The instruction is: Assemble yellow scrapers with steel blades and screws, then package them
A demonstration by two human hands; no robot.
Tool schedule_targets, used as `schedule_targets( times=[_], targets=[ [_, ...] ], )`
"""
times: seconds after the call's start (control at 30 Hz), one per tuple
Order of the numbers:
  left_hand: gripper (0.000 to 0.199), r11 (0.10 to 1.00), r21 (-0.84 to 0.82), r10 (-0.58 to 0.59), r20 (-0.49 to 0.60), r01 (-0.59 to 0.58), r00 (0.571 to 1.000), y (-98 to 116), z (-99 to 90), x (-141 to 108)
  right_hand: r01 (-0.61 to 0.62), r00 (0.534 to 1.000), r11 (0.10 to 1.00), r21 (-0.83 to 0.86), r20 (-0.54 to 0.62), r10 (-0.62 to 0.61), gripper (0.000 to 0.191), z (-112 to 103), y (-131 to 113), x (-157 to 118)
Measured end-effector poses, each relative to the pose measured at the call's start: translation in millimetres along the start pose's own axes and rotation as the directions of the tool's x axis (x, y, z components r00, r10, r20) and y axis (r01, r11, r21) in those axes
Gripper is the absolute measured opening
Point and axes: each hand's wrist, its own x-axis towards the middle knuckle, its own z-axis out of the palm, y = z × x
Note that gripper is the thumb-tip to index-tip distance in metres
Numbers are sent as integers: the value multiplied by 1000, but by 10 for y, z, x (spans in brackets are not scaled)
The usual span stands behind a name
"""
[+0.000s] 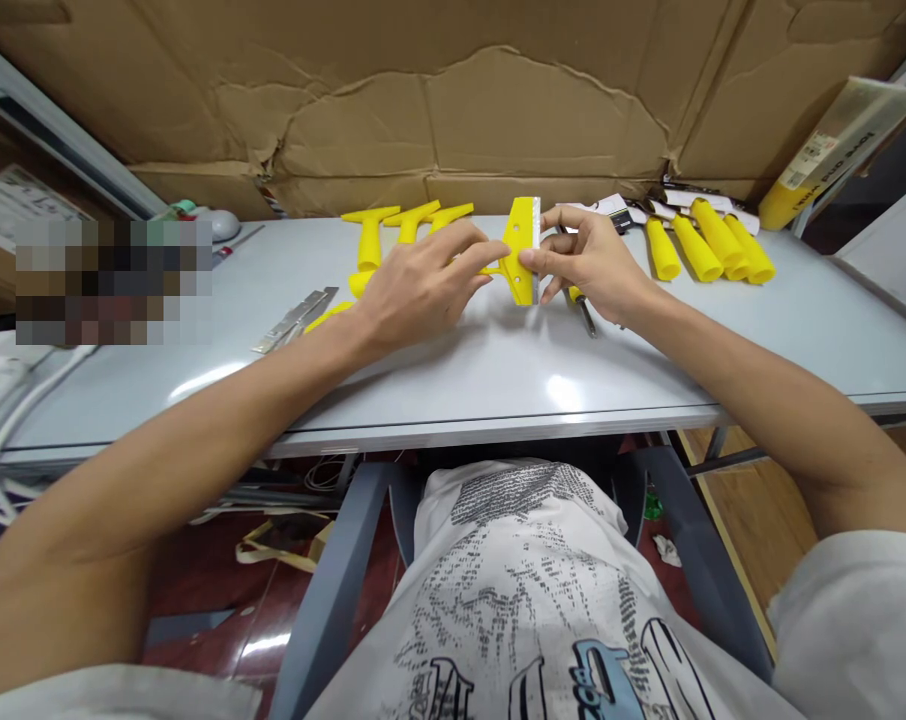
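Note:
A yellow scraper (521, 240) with a metal blade strip along its right edge is held between both hands above the white table. My left hand (430, 275) closes round its handle side, hiding most of the handle. On the blade side, my right hand (588, 250) pinches the head between thumb and fingers. Below the right hand lies a screwdriver (586, 315), its handle partly covered by the fingers. Behind my left hand stand several yellow scraper pieces (369, 240) with T-shaped heads. Thin metal blade strips (297, 318) lie beyond my left forearm.
Several yellow tubular handles (697, 250) lie at the right, with packaged items (674, 200) behind them. A clear-and-yellow box (835, 150) leans at the far right. Cardboard (438, 110) walls the back. White cables (18, 430) hang at the left edge.

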Motion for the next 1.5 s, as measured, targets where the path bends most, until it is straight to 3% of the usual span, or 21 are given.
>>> schedule_targets(
  times=[0.2, 0.43, 0.6, 0.8, 1.13, 1.33, 1.43, 1.5],
  targets=[
    [37, 999, -48, 20, 1, -20, 1000, 40, -34, -6, 34, 994, 994, -106, 109, -22, 37, 6, -62, -34],
    [52, 955, -249, -190, -95, 162, 977, 140, -46, 13, 185, 981, 960, -209, 106, -166, 41, 74, -97, -98],
    [47, 874, -456, -250, -120, 170, 961, 151, -23, 57, 286, 958, 913, -292, 109, -265, 48, 117, -93, -149],
    [45, 716, -660, -321, -25, 226, 947, 195, -103, 89, 288, 958, 904, -318, 91, -273, 51, 136, -63, -179],
    [53, 521, -779, -323, 198, 348, 926, 201, -153, 97, 241, 970, 927, -289, 41, -240, 55, 180, -11, -197],
    [46, 536, -765, -323, 205, 357, 924, 240, -162, 111, 233, 964, 927, -293, -56, -260, 55, 233, -11, -187],
    [43, 570, -739, -338, 188, 359, 922, 255, -143, 99, 224, 971, 927, -301, -11, -238, 54, 195, -75, -157],
    [40, 582, -723, -359, 183, 372, 915, 263, -138, 92, 198, 980, 927, -318, 91, -178, 53, 73, -211, -134]
  ],
)
